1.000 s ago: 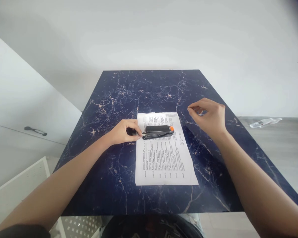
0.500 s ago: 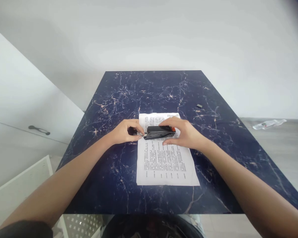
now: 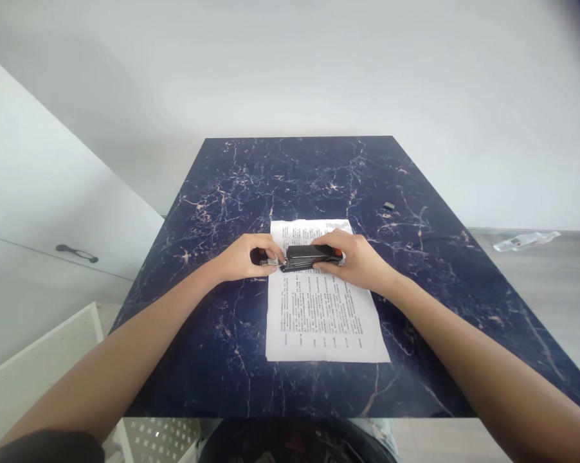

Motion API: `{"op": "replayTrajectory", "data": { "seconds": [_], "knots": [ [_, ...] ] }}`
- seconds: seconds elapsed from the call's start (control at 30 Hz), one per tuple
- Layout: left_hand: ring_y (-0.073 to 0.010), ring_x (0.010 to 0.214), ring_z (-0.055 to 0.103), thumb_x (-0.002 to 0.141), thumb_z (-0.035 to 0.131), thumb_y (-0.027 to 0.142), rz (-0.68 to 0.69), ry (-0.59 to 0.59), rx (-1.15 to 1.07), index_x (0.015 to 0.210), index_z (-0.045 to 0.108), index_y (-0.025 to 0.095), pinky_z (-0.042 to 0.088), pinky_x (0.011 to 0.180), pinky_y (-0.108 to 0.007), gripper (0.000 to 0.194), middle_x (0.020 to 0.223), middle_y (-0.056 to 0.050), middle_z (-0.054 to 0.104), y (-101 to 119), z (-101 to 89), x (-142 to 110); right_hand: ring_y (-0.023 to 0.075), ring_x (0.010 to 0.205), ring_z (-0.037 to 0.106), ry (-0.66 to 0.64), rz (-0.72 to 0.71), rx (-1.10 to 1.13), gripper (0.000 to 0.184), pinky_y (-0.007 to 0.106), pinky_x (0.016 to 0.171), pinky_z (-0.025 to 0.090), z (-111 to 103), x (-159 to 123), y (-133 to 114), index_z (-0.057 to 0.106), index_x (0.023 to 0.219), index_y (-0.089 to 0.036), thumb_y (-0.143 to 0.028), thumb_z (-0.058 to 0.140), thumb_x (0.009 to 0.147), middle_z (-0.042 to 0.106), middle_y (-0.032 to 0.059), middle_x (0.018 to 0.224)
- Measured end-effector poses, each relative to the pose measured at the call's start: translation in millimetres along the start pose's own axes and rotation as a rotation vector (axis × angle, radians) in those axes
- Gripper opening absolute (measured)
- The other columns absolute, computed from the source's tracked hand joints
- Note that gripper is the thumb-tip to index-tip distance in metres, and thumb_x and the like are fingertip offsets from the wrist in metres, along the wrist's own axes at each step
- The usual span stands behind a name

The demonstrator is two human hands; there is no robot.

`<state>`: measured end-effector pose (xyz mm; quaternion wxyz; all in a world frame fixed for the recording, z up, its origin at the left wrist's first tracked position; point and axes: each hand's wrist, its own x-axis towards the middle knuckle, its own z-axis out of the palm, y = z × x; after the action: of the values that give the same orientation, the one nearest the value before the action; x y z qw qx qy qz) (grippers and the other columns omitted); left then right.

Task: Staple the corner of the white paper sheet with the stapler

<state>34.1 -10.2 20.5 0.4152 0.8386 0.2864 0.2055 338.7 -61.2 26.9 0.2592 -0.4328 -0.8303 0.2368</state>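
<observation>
A black stapler with an orange-red patch at its right end lies across a printed sheet of paper. My right hand wraps round the stapler's right end, fingers on the far side and thumb on the near side. At the opposite end, my left hand is curled with thumb and fingertips closed in on the stapler's tip. A small shiny metal piece sticks out leftward from that tip, between the left thumb and fingers. Whether it is pinched tightly cannot be seen.
The paper lies on a dark blue marble-patterned table. Farther back on the right is a small dark block. A clear plastic wrapper lies on the floor at right. To the left stands a white cabinet with a dark handle.
My right thumb has moved in against the near side of the stapler, closing the grip. My left fingers have shifted slightly, and the metal piece shows more plainly.
</observation>
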Motion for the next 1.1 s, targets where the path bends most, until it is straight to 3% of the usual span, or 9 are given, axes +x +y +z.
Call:
{"op": "replayTrajectory", "data": {
  "seconds": [0.2,0.43,0.63,0.77,0.83,0.97,1.1],
  "knots": [
    [-0.0186,0.091,0.068,0.081,0.074,0.019,0.029,-0.037,0.041,0.105,0.078,0.025,0.054,0.083,-0.036,0.025,0.102,-0.005,0.071,3,-3.8,1,0.0227,0.089,0.064,-0.008,0.019,-0.014,0.024,0.04,0.076,0.051,0,0,1,0.07,0.112,-0.027,-0.036,0.07,0.09,0.073,0.0036,0.102],
    [-0.0215,0.104,0.071,0.084,0.079,0.026,0.011,-0.156,-0.065,0.117,0.075,0.025,0.056,0.096,-0.043,0.033,0.114,-0.009,0.074,-6,-26.3,-6,0.0222,0.088,0.066,-0.017,0.026,-0.004,0.028,0.041,0.078,0.053,-4,0,5,0.071,0.115,-0.028,-0.038,0.073,0.088,0.075,0.0032,0.104],
    [-0.021,0.11,0.071,0.086,0.079,0.024,-0.045,-0.162,-0.133,0.115,0.075,0.025,0.054,0.102,-0.042,0.03,0.116,-0.008,0.075,-19,-30.8,-10,0.0259,0.104,0.07,-0.097,0.01,0.025,0.044,0.045,0.091,0.055,-18,-1,14,0.07,0.124,-0.031,-0.04,0.079,0.083,0.075,0.0034,0.12],
    [-0.0202,0.109,0.071,0.089,0.073,0.023,-0.041,-0.167,-0.121,0.114,0.075,0.024,0.054,0.101,-0.041,0.025,0.115,-0.008,0.075,-19,-27.8,-9,0.0247,0.097,0.072,-0.058,0.056,0.007,0.037,0.045,0.091,0.055,-21,-2,23,0.074,0.115,-0.031,-0.037,0.082,0.079,0.078,0.0013,0.106],
    [-0.0193,0.103,0.071,0.088,0.074,0.024,-0.039,-0.108,-0.092,0.111,0.074,0.023,0.056,0.096,-0.038,0.023,0.111,-0.007,0.075,-17,-21.4,-6,0.0249,0.095,0.073,-0.044,0.072,0.0,0.038,0.046,0.091,0.056,-20,-2,25,0.074,0.114,-0.03,-0.036,0.083,0.077,0.078,0.0015,0.104],
    [-0.0157,0.084,0.067,0.082,0.079,0.025,-0.015,0.118,0.05,0.101,0.071,0.023,0.054,0.078,-0.032,0.02,0.1,-0.004,0.073,-8,0.7,3,0.0265,0.095,0.073,-0.034,0.097,-0.016,0.042,0.047,0.091,0.056,-18,-2,24,0.074,0.116,-0.03,-0.037,0.083,0.076,0.079,0.0028,0.105],
    [-0.0163,0.087,0.065,0.085,0.077,0.022,0.026,0.215,0.162,0.103,0.069,0.024,0.051,0.081,-0.034,0.019,0.105,-0.003,0.071,0,19.1,9,0.0271,0.095,0.073,-0.024,0.107,-0.021,0.042,0.048,0.091,0.056,-18,-1,22,0.074,0.114,-0.03,-0.037,0.084,0.074,0.079,0.003,0.104]
  ]
}}
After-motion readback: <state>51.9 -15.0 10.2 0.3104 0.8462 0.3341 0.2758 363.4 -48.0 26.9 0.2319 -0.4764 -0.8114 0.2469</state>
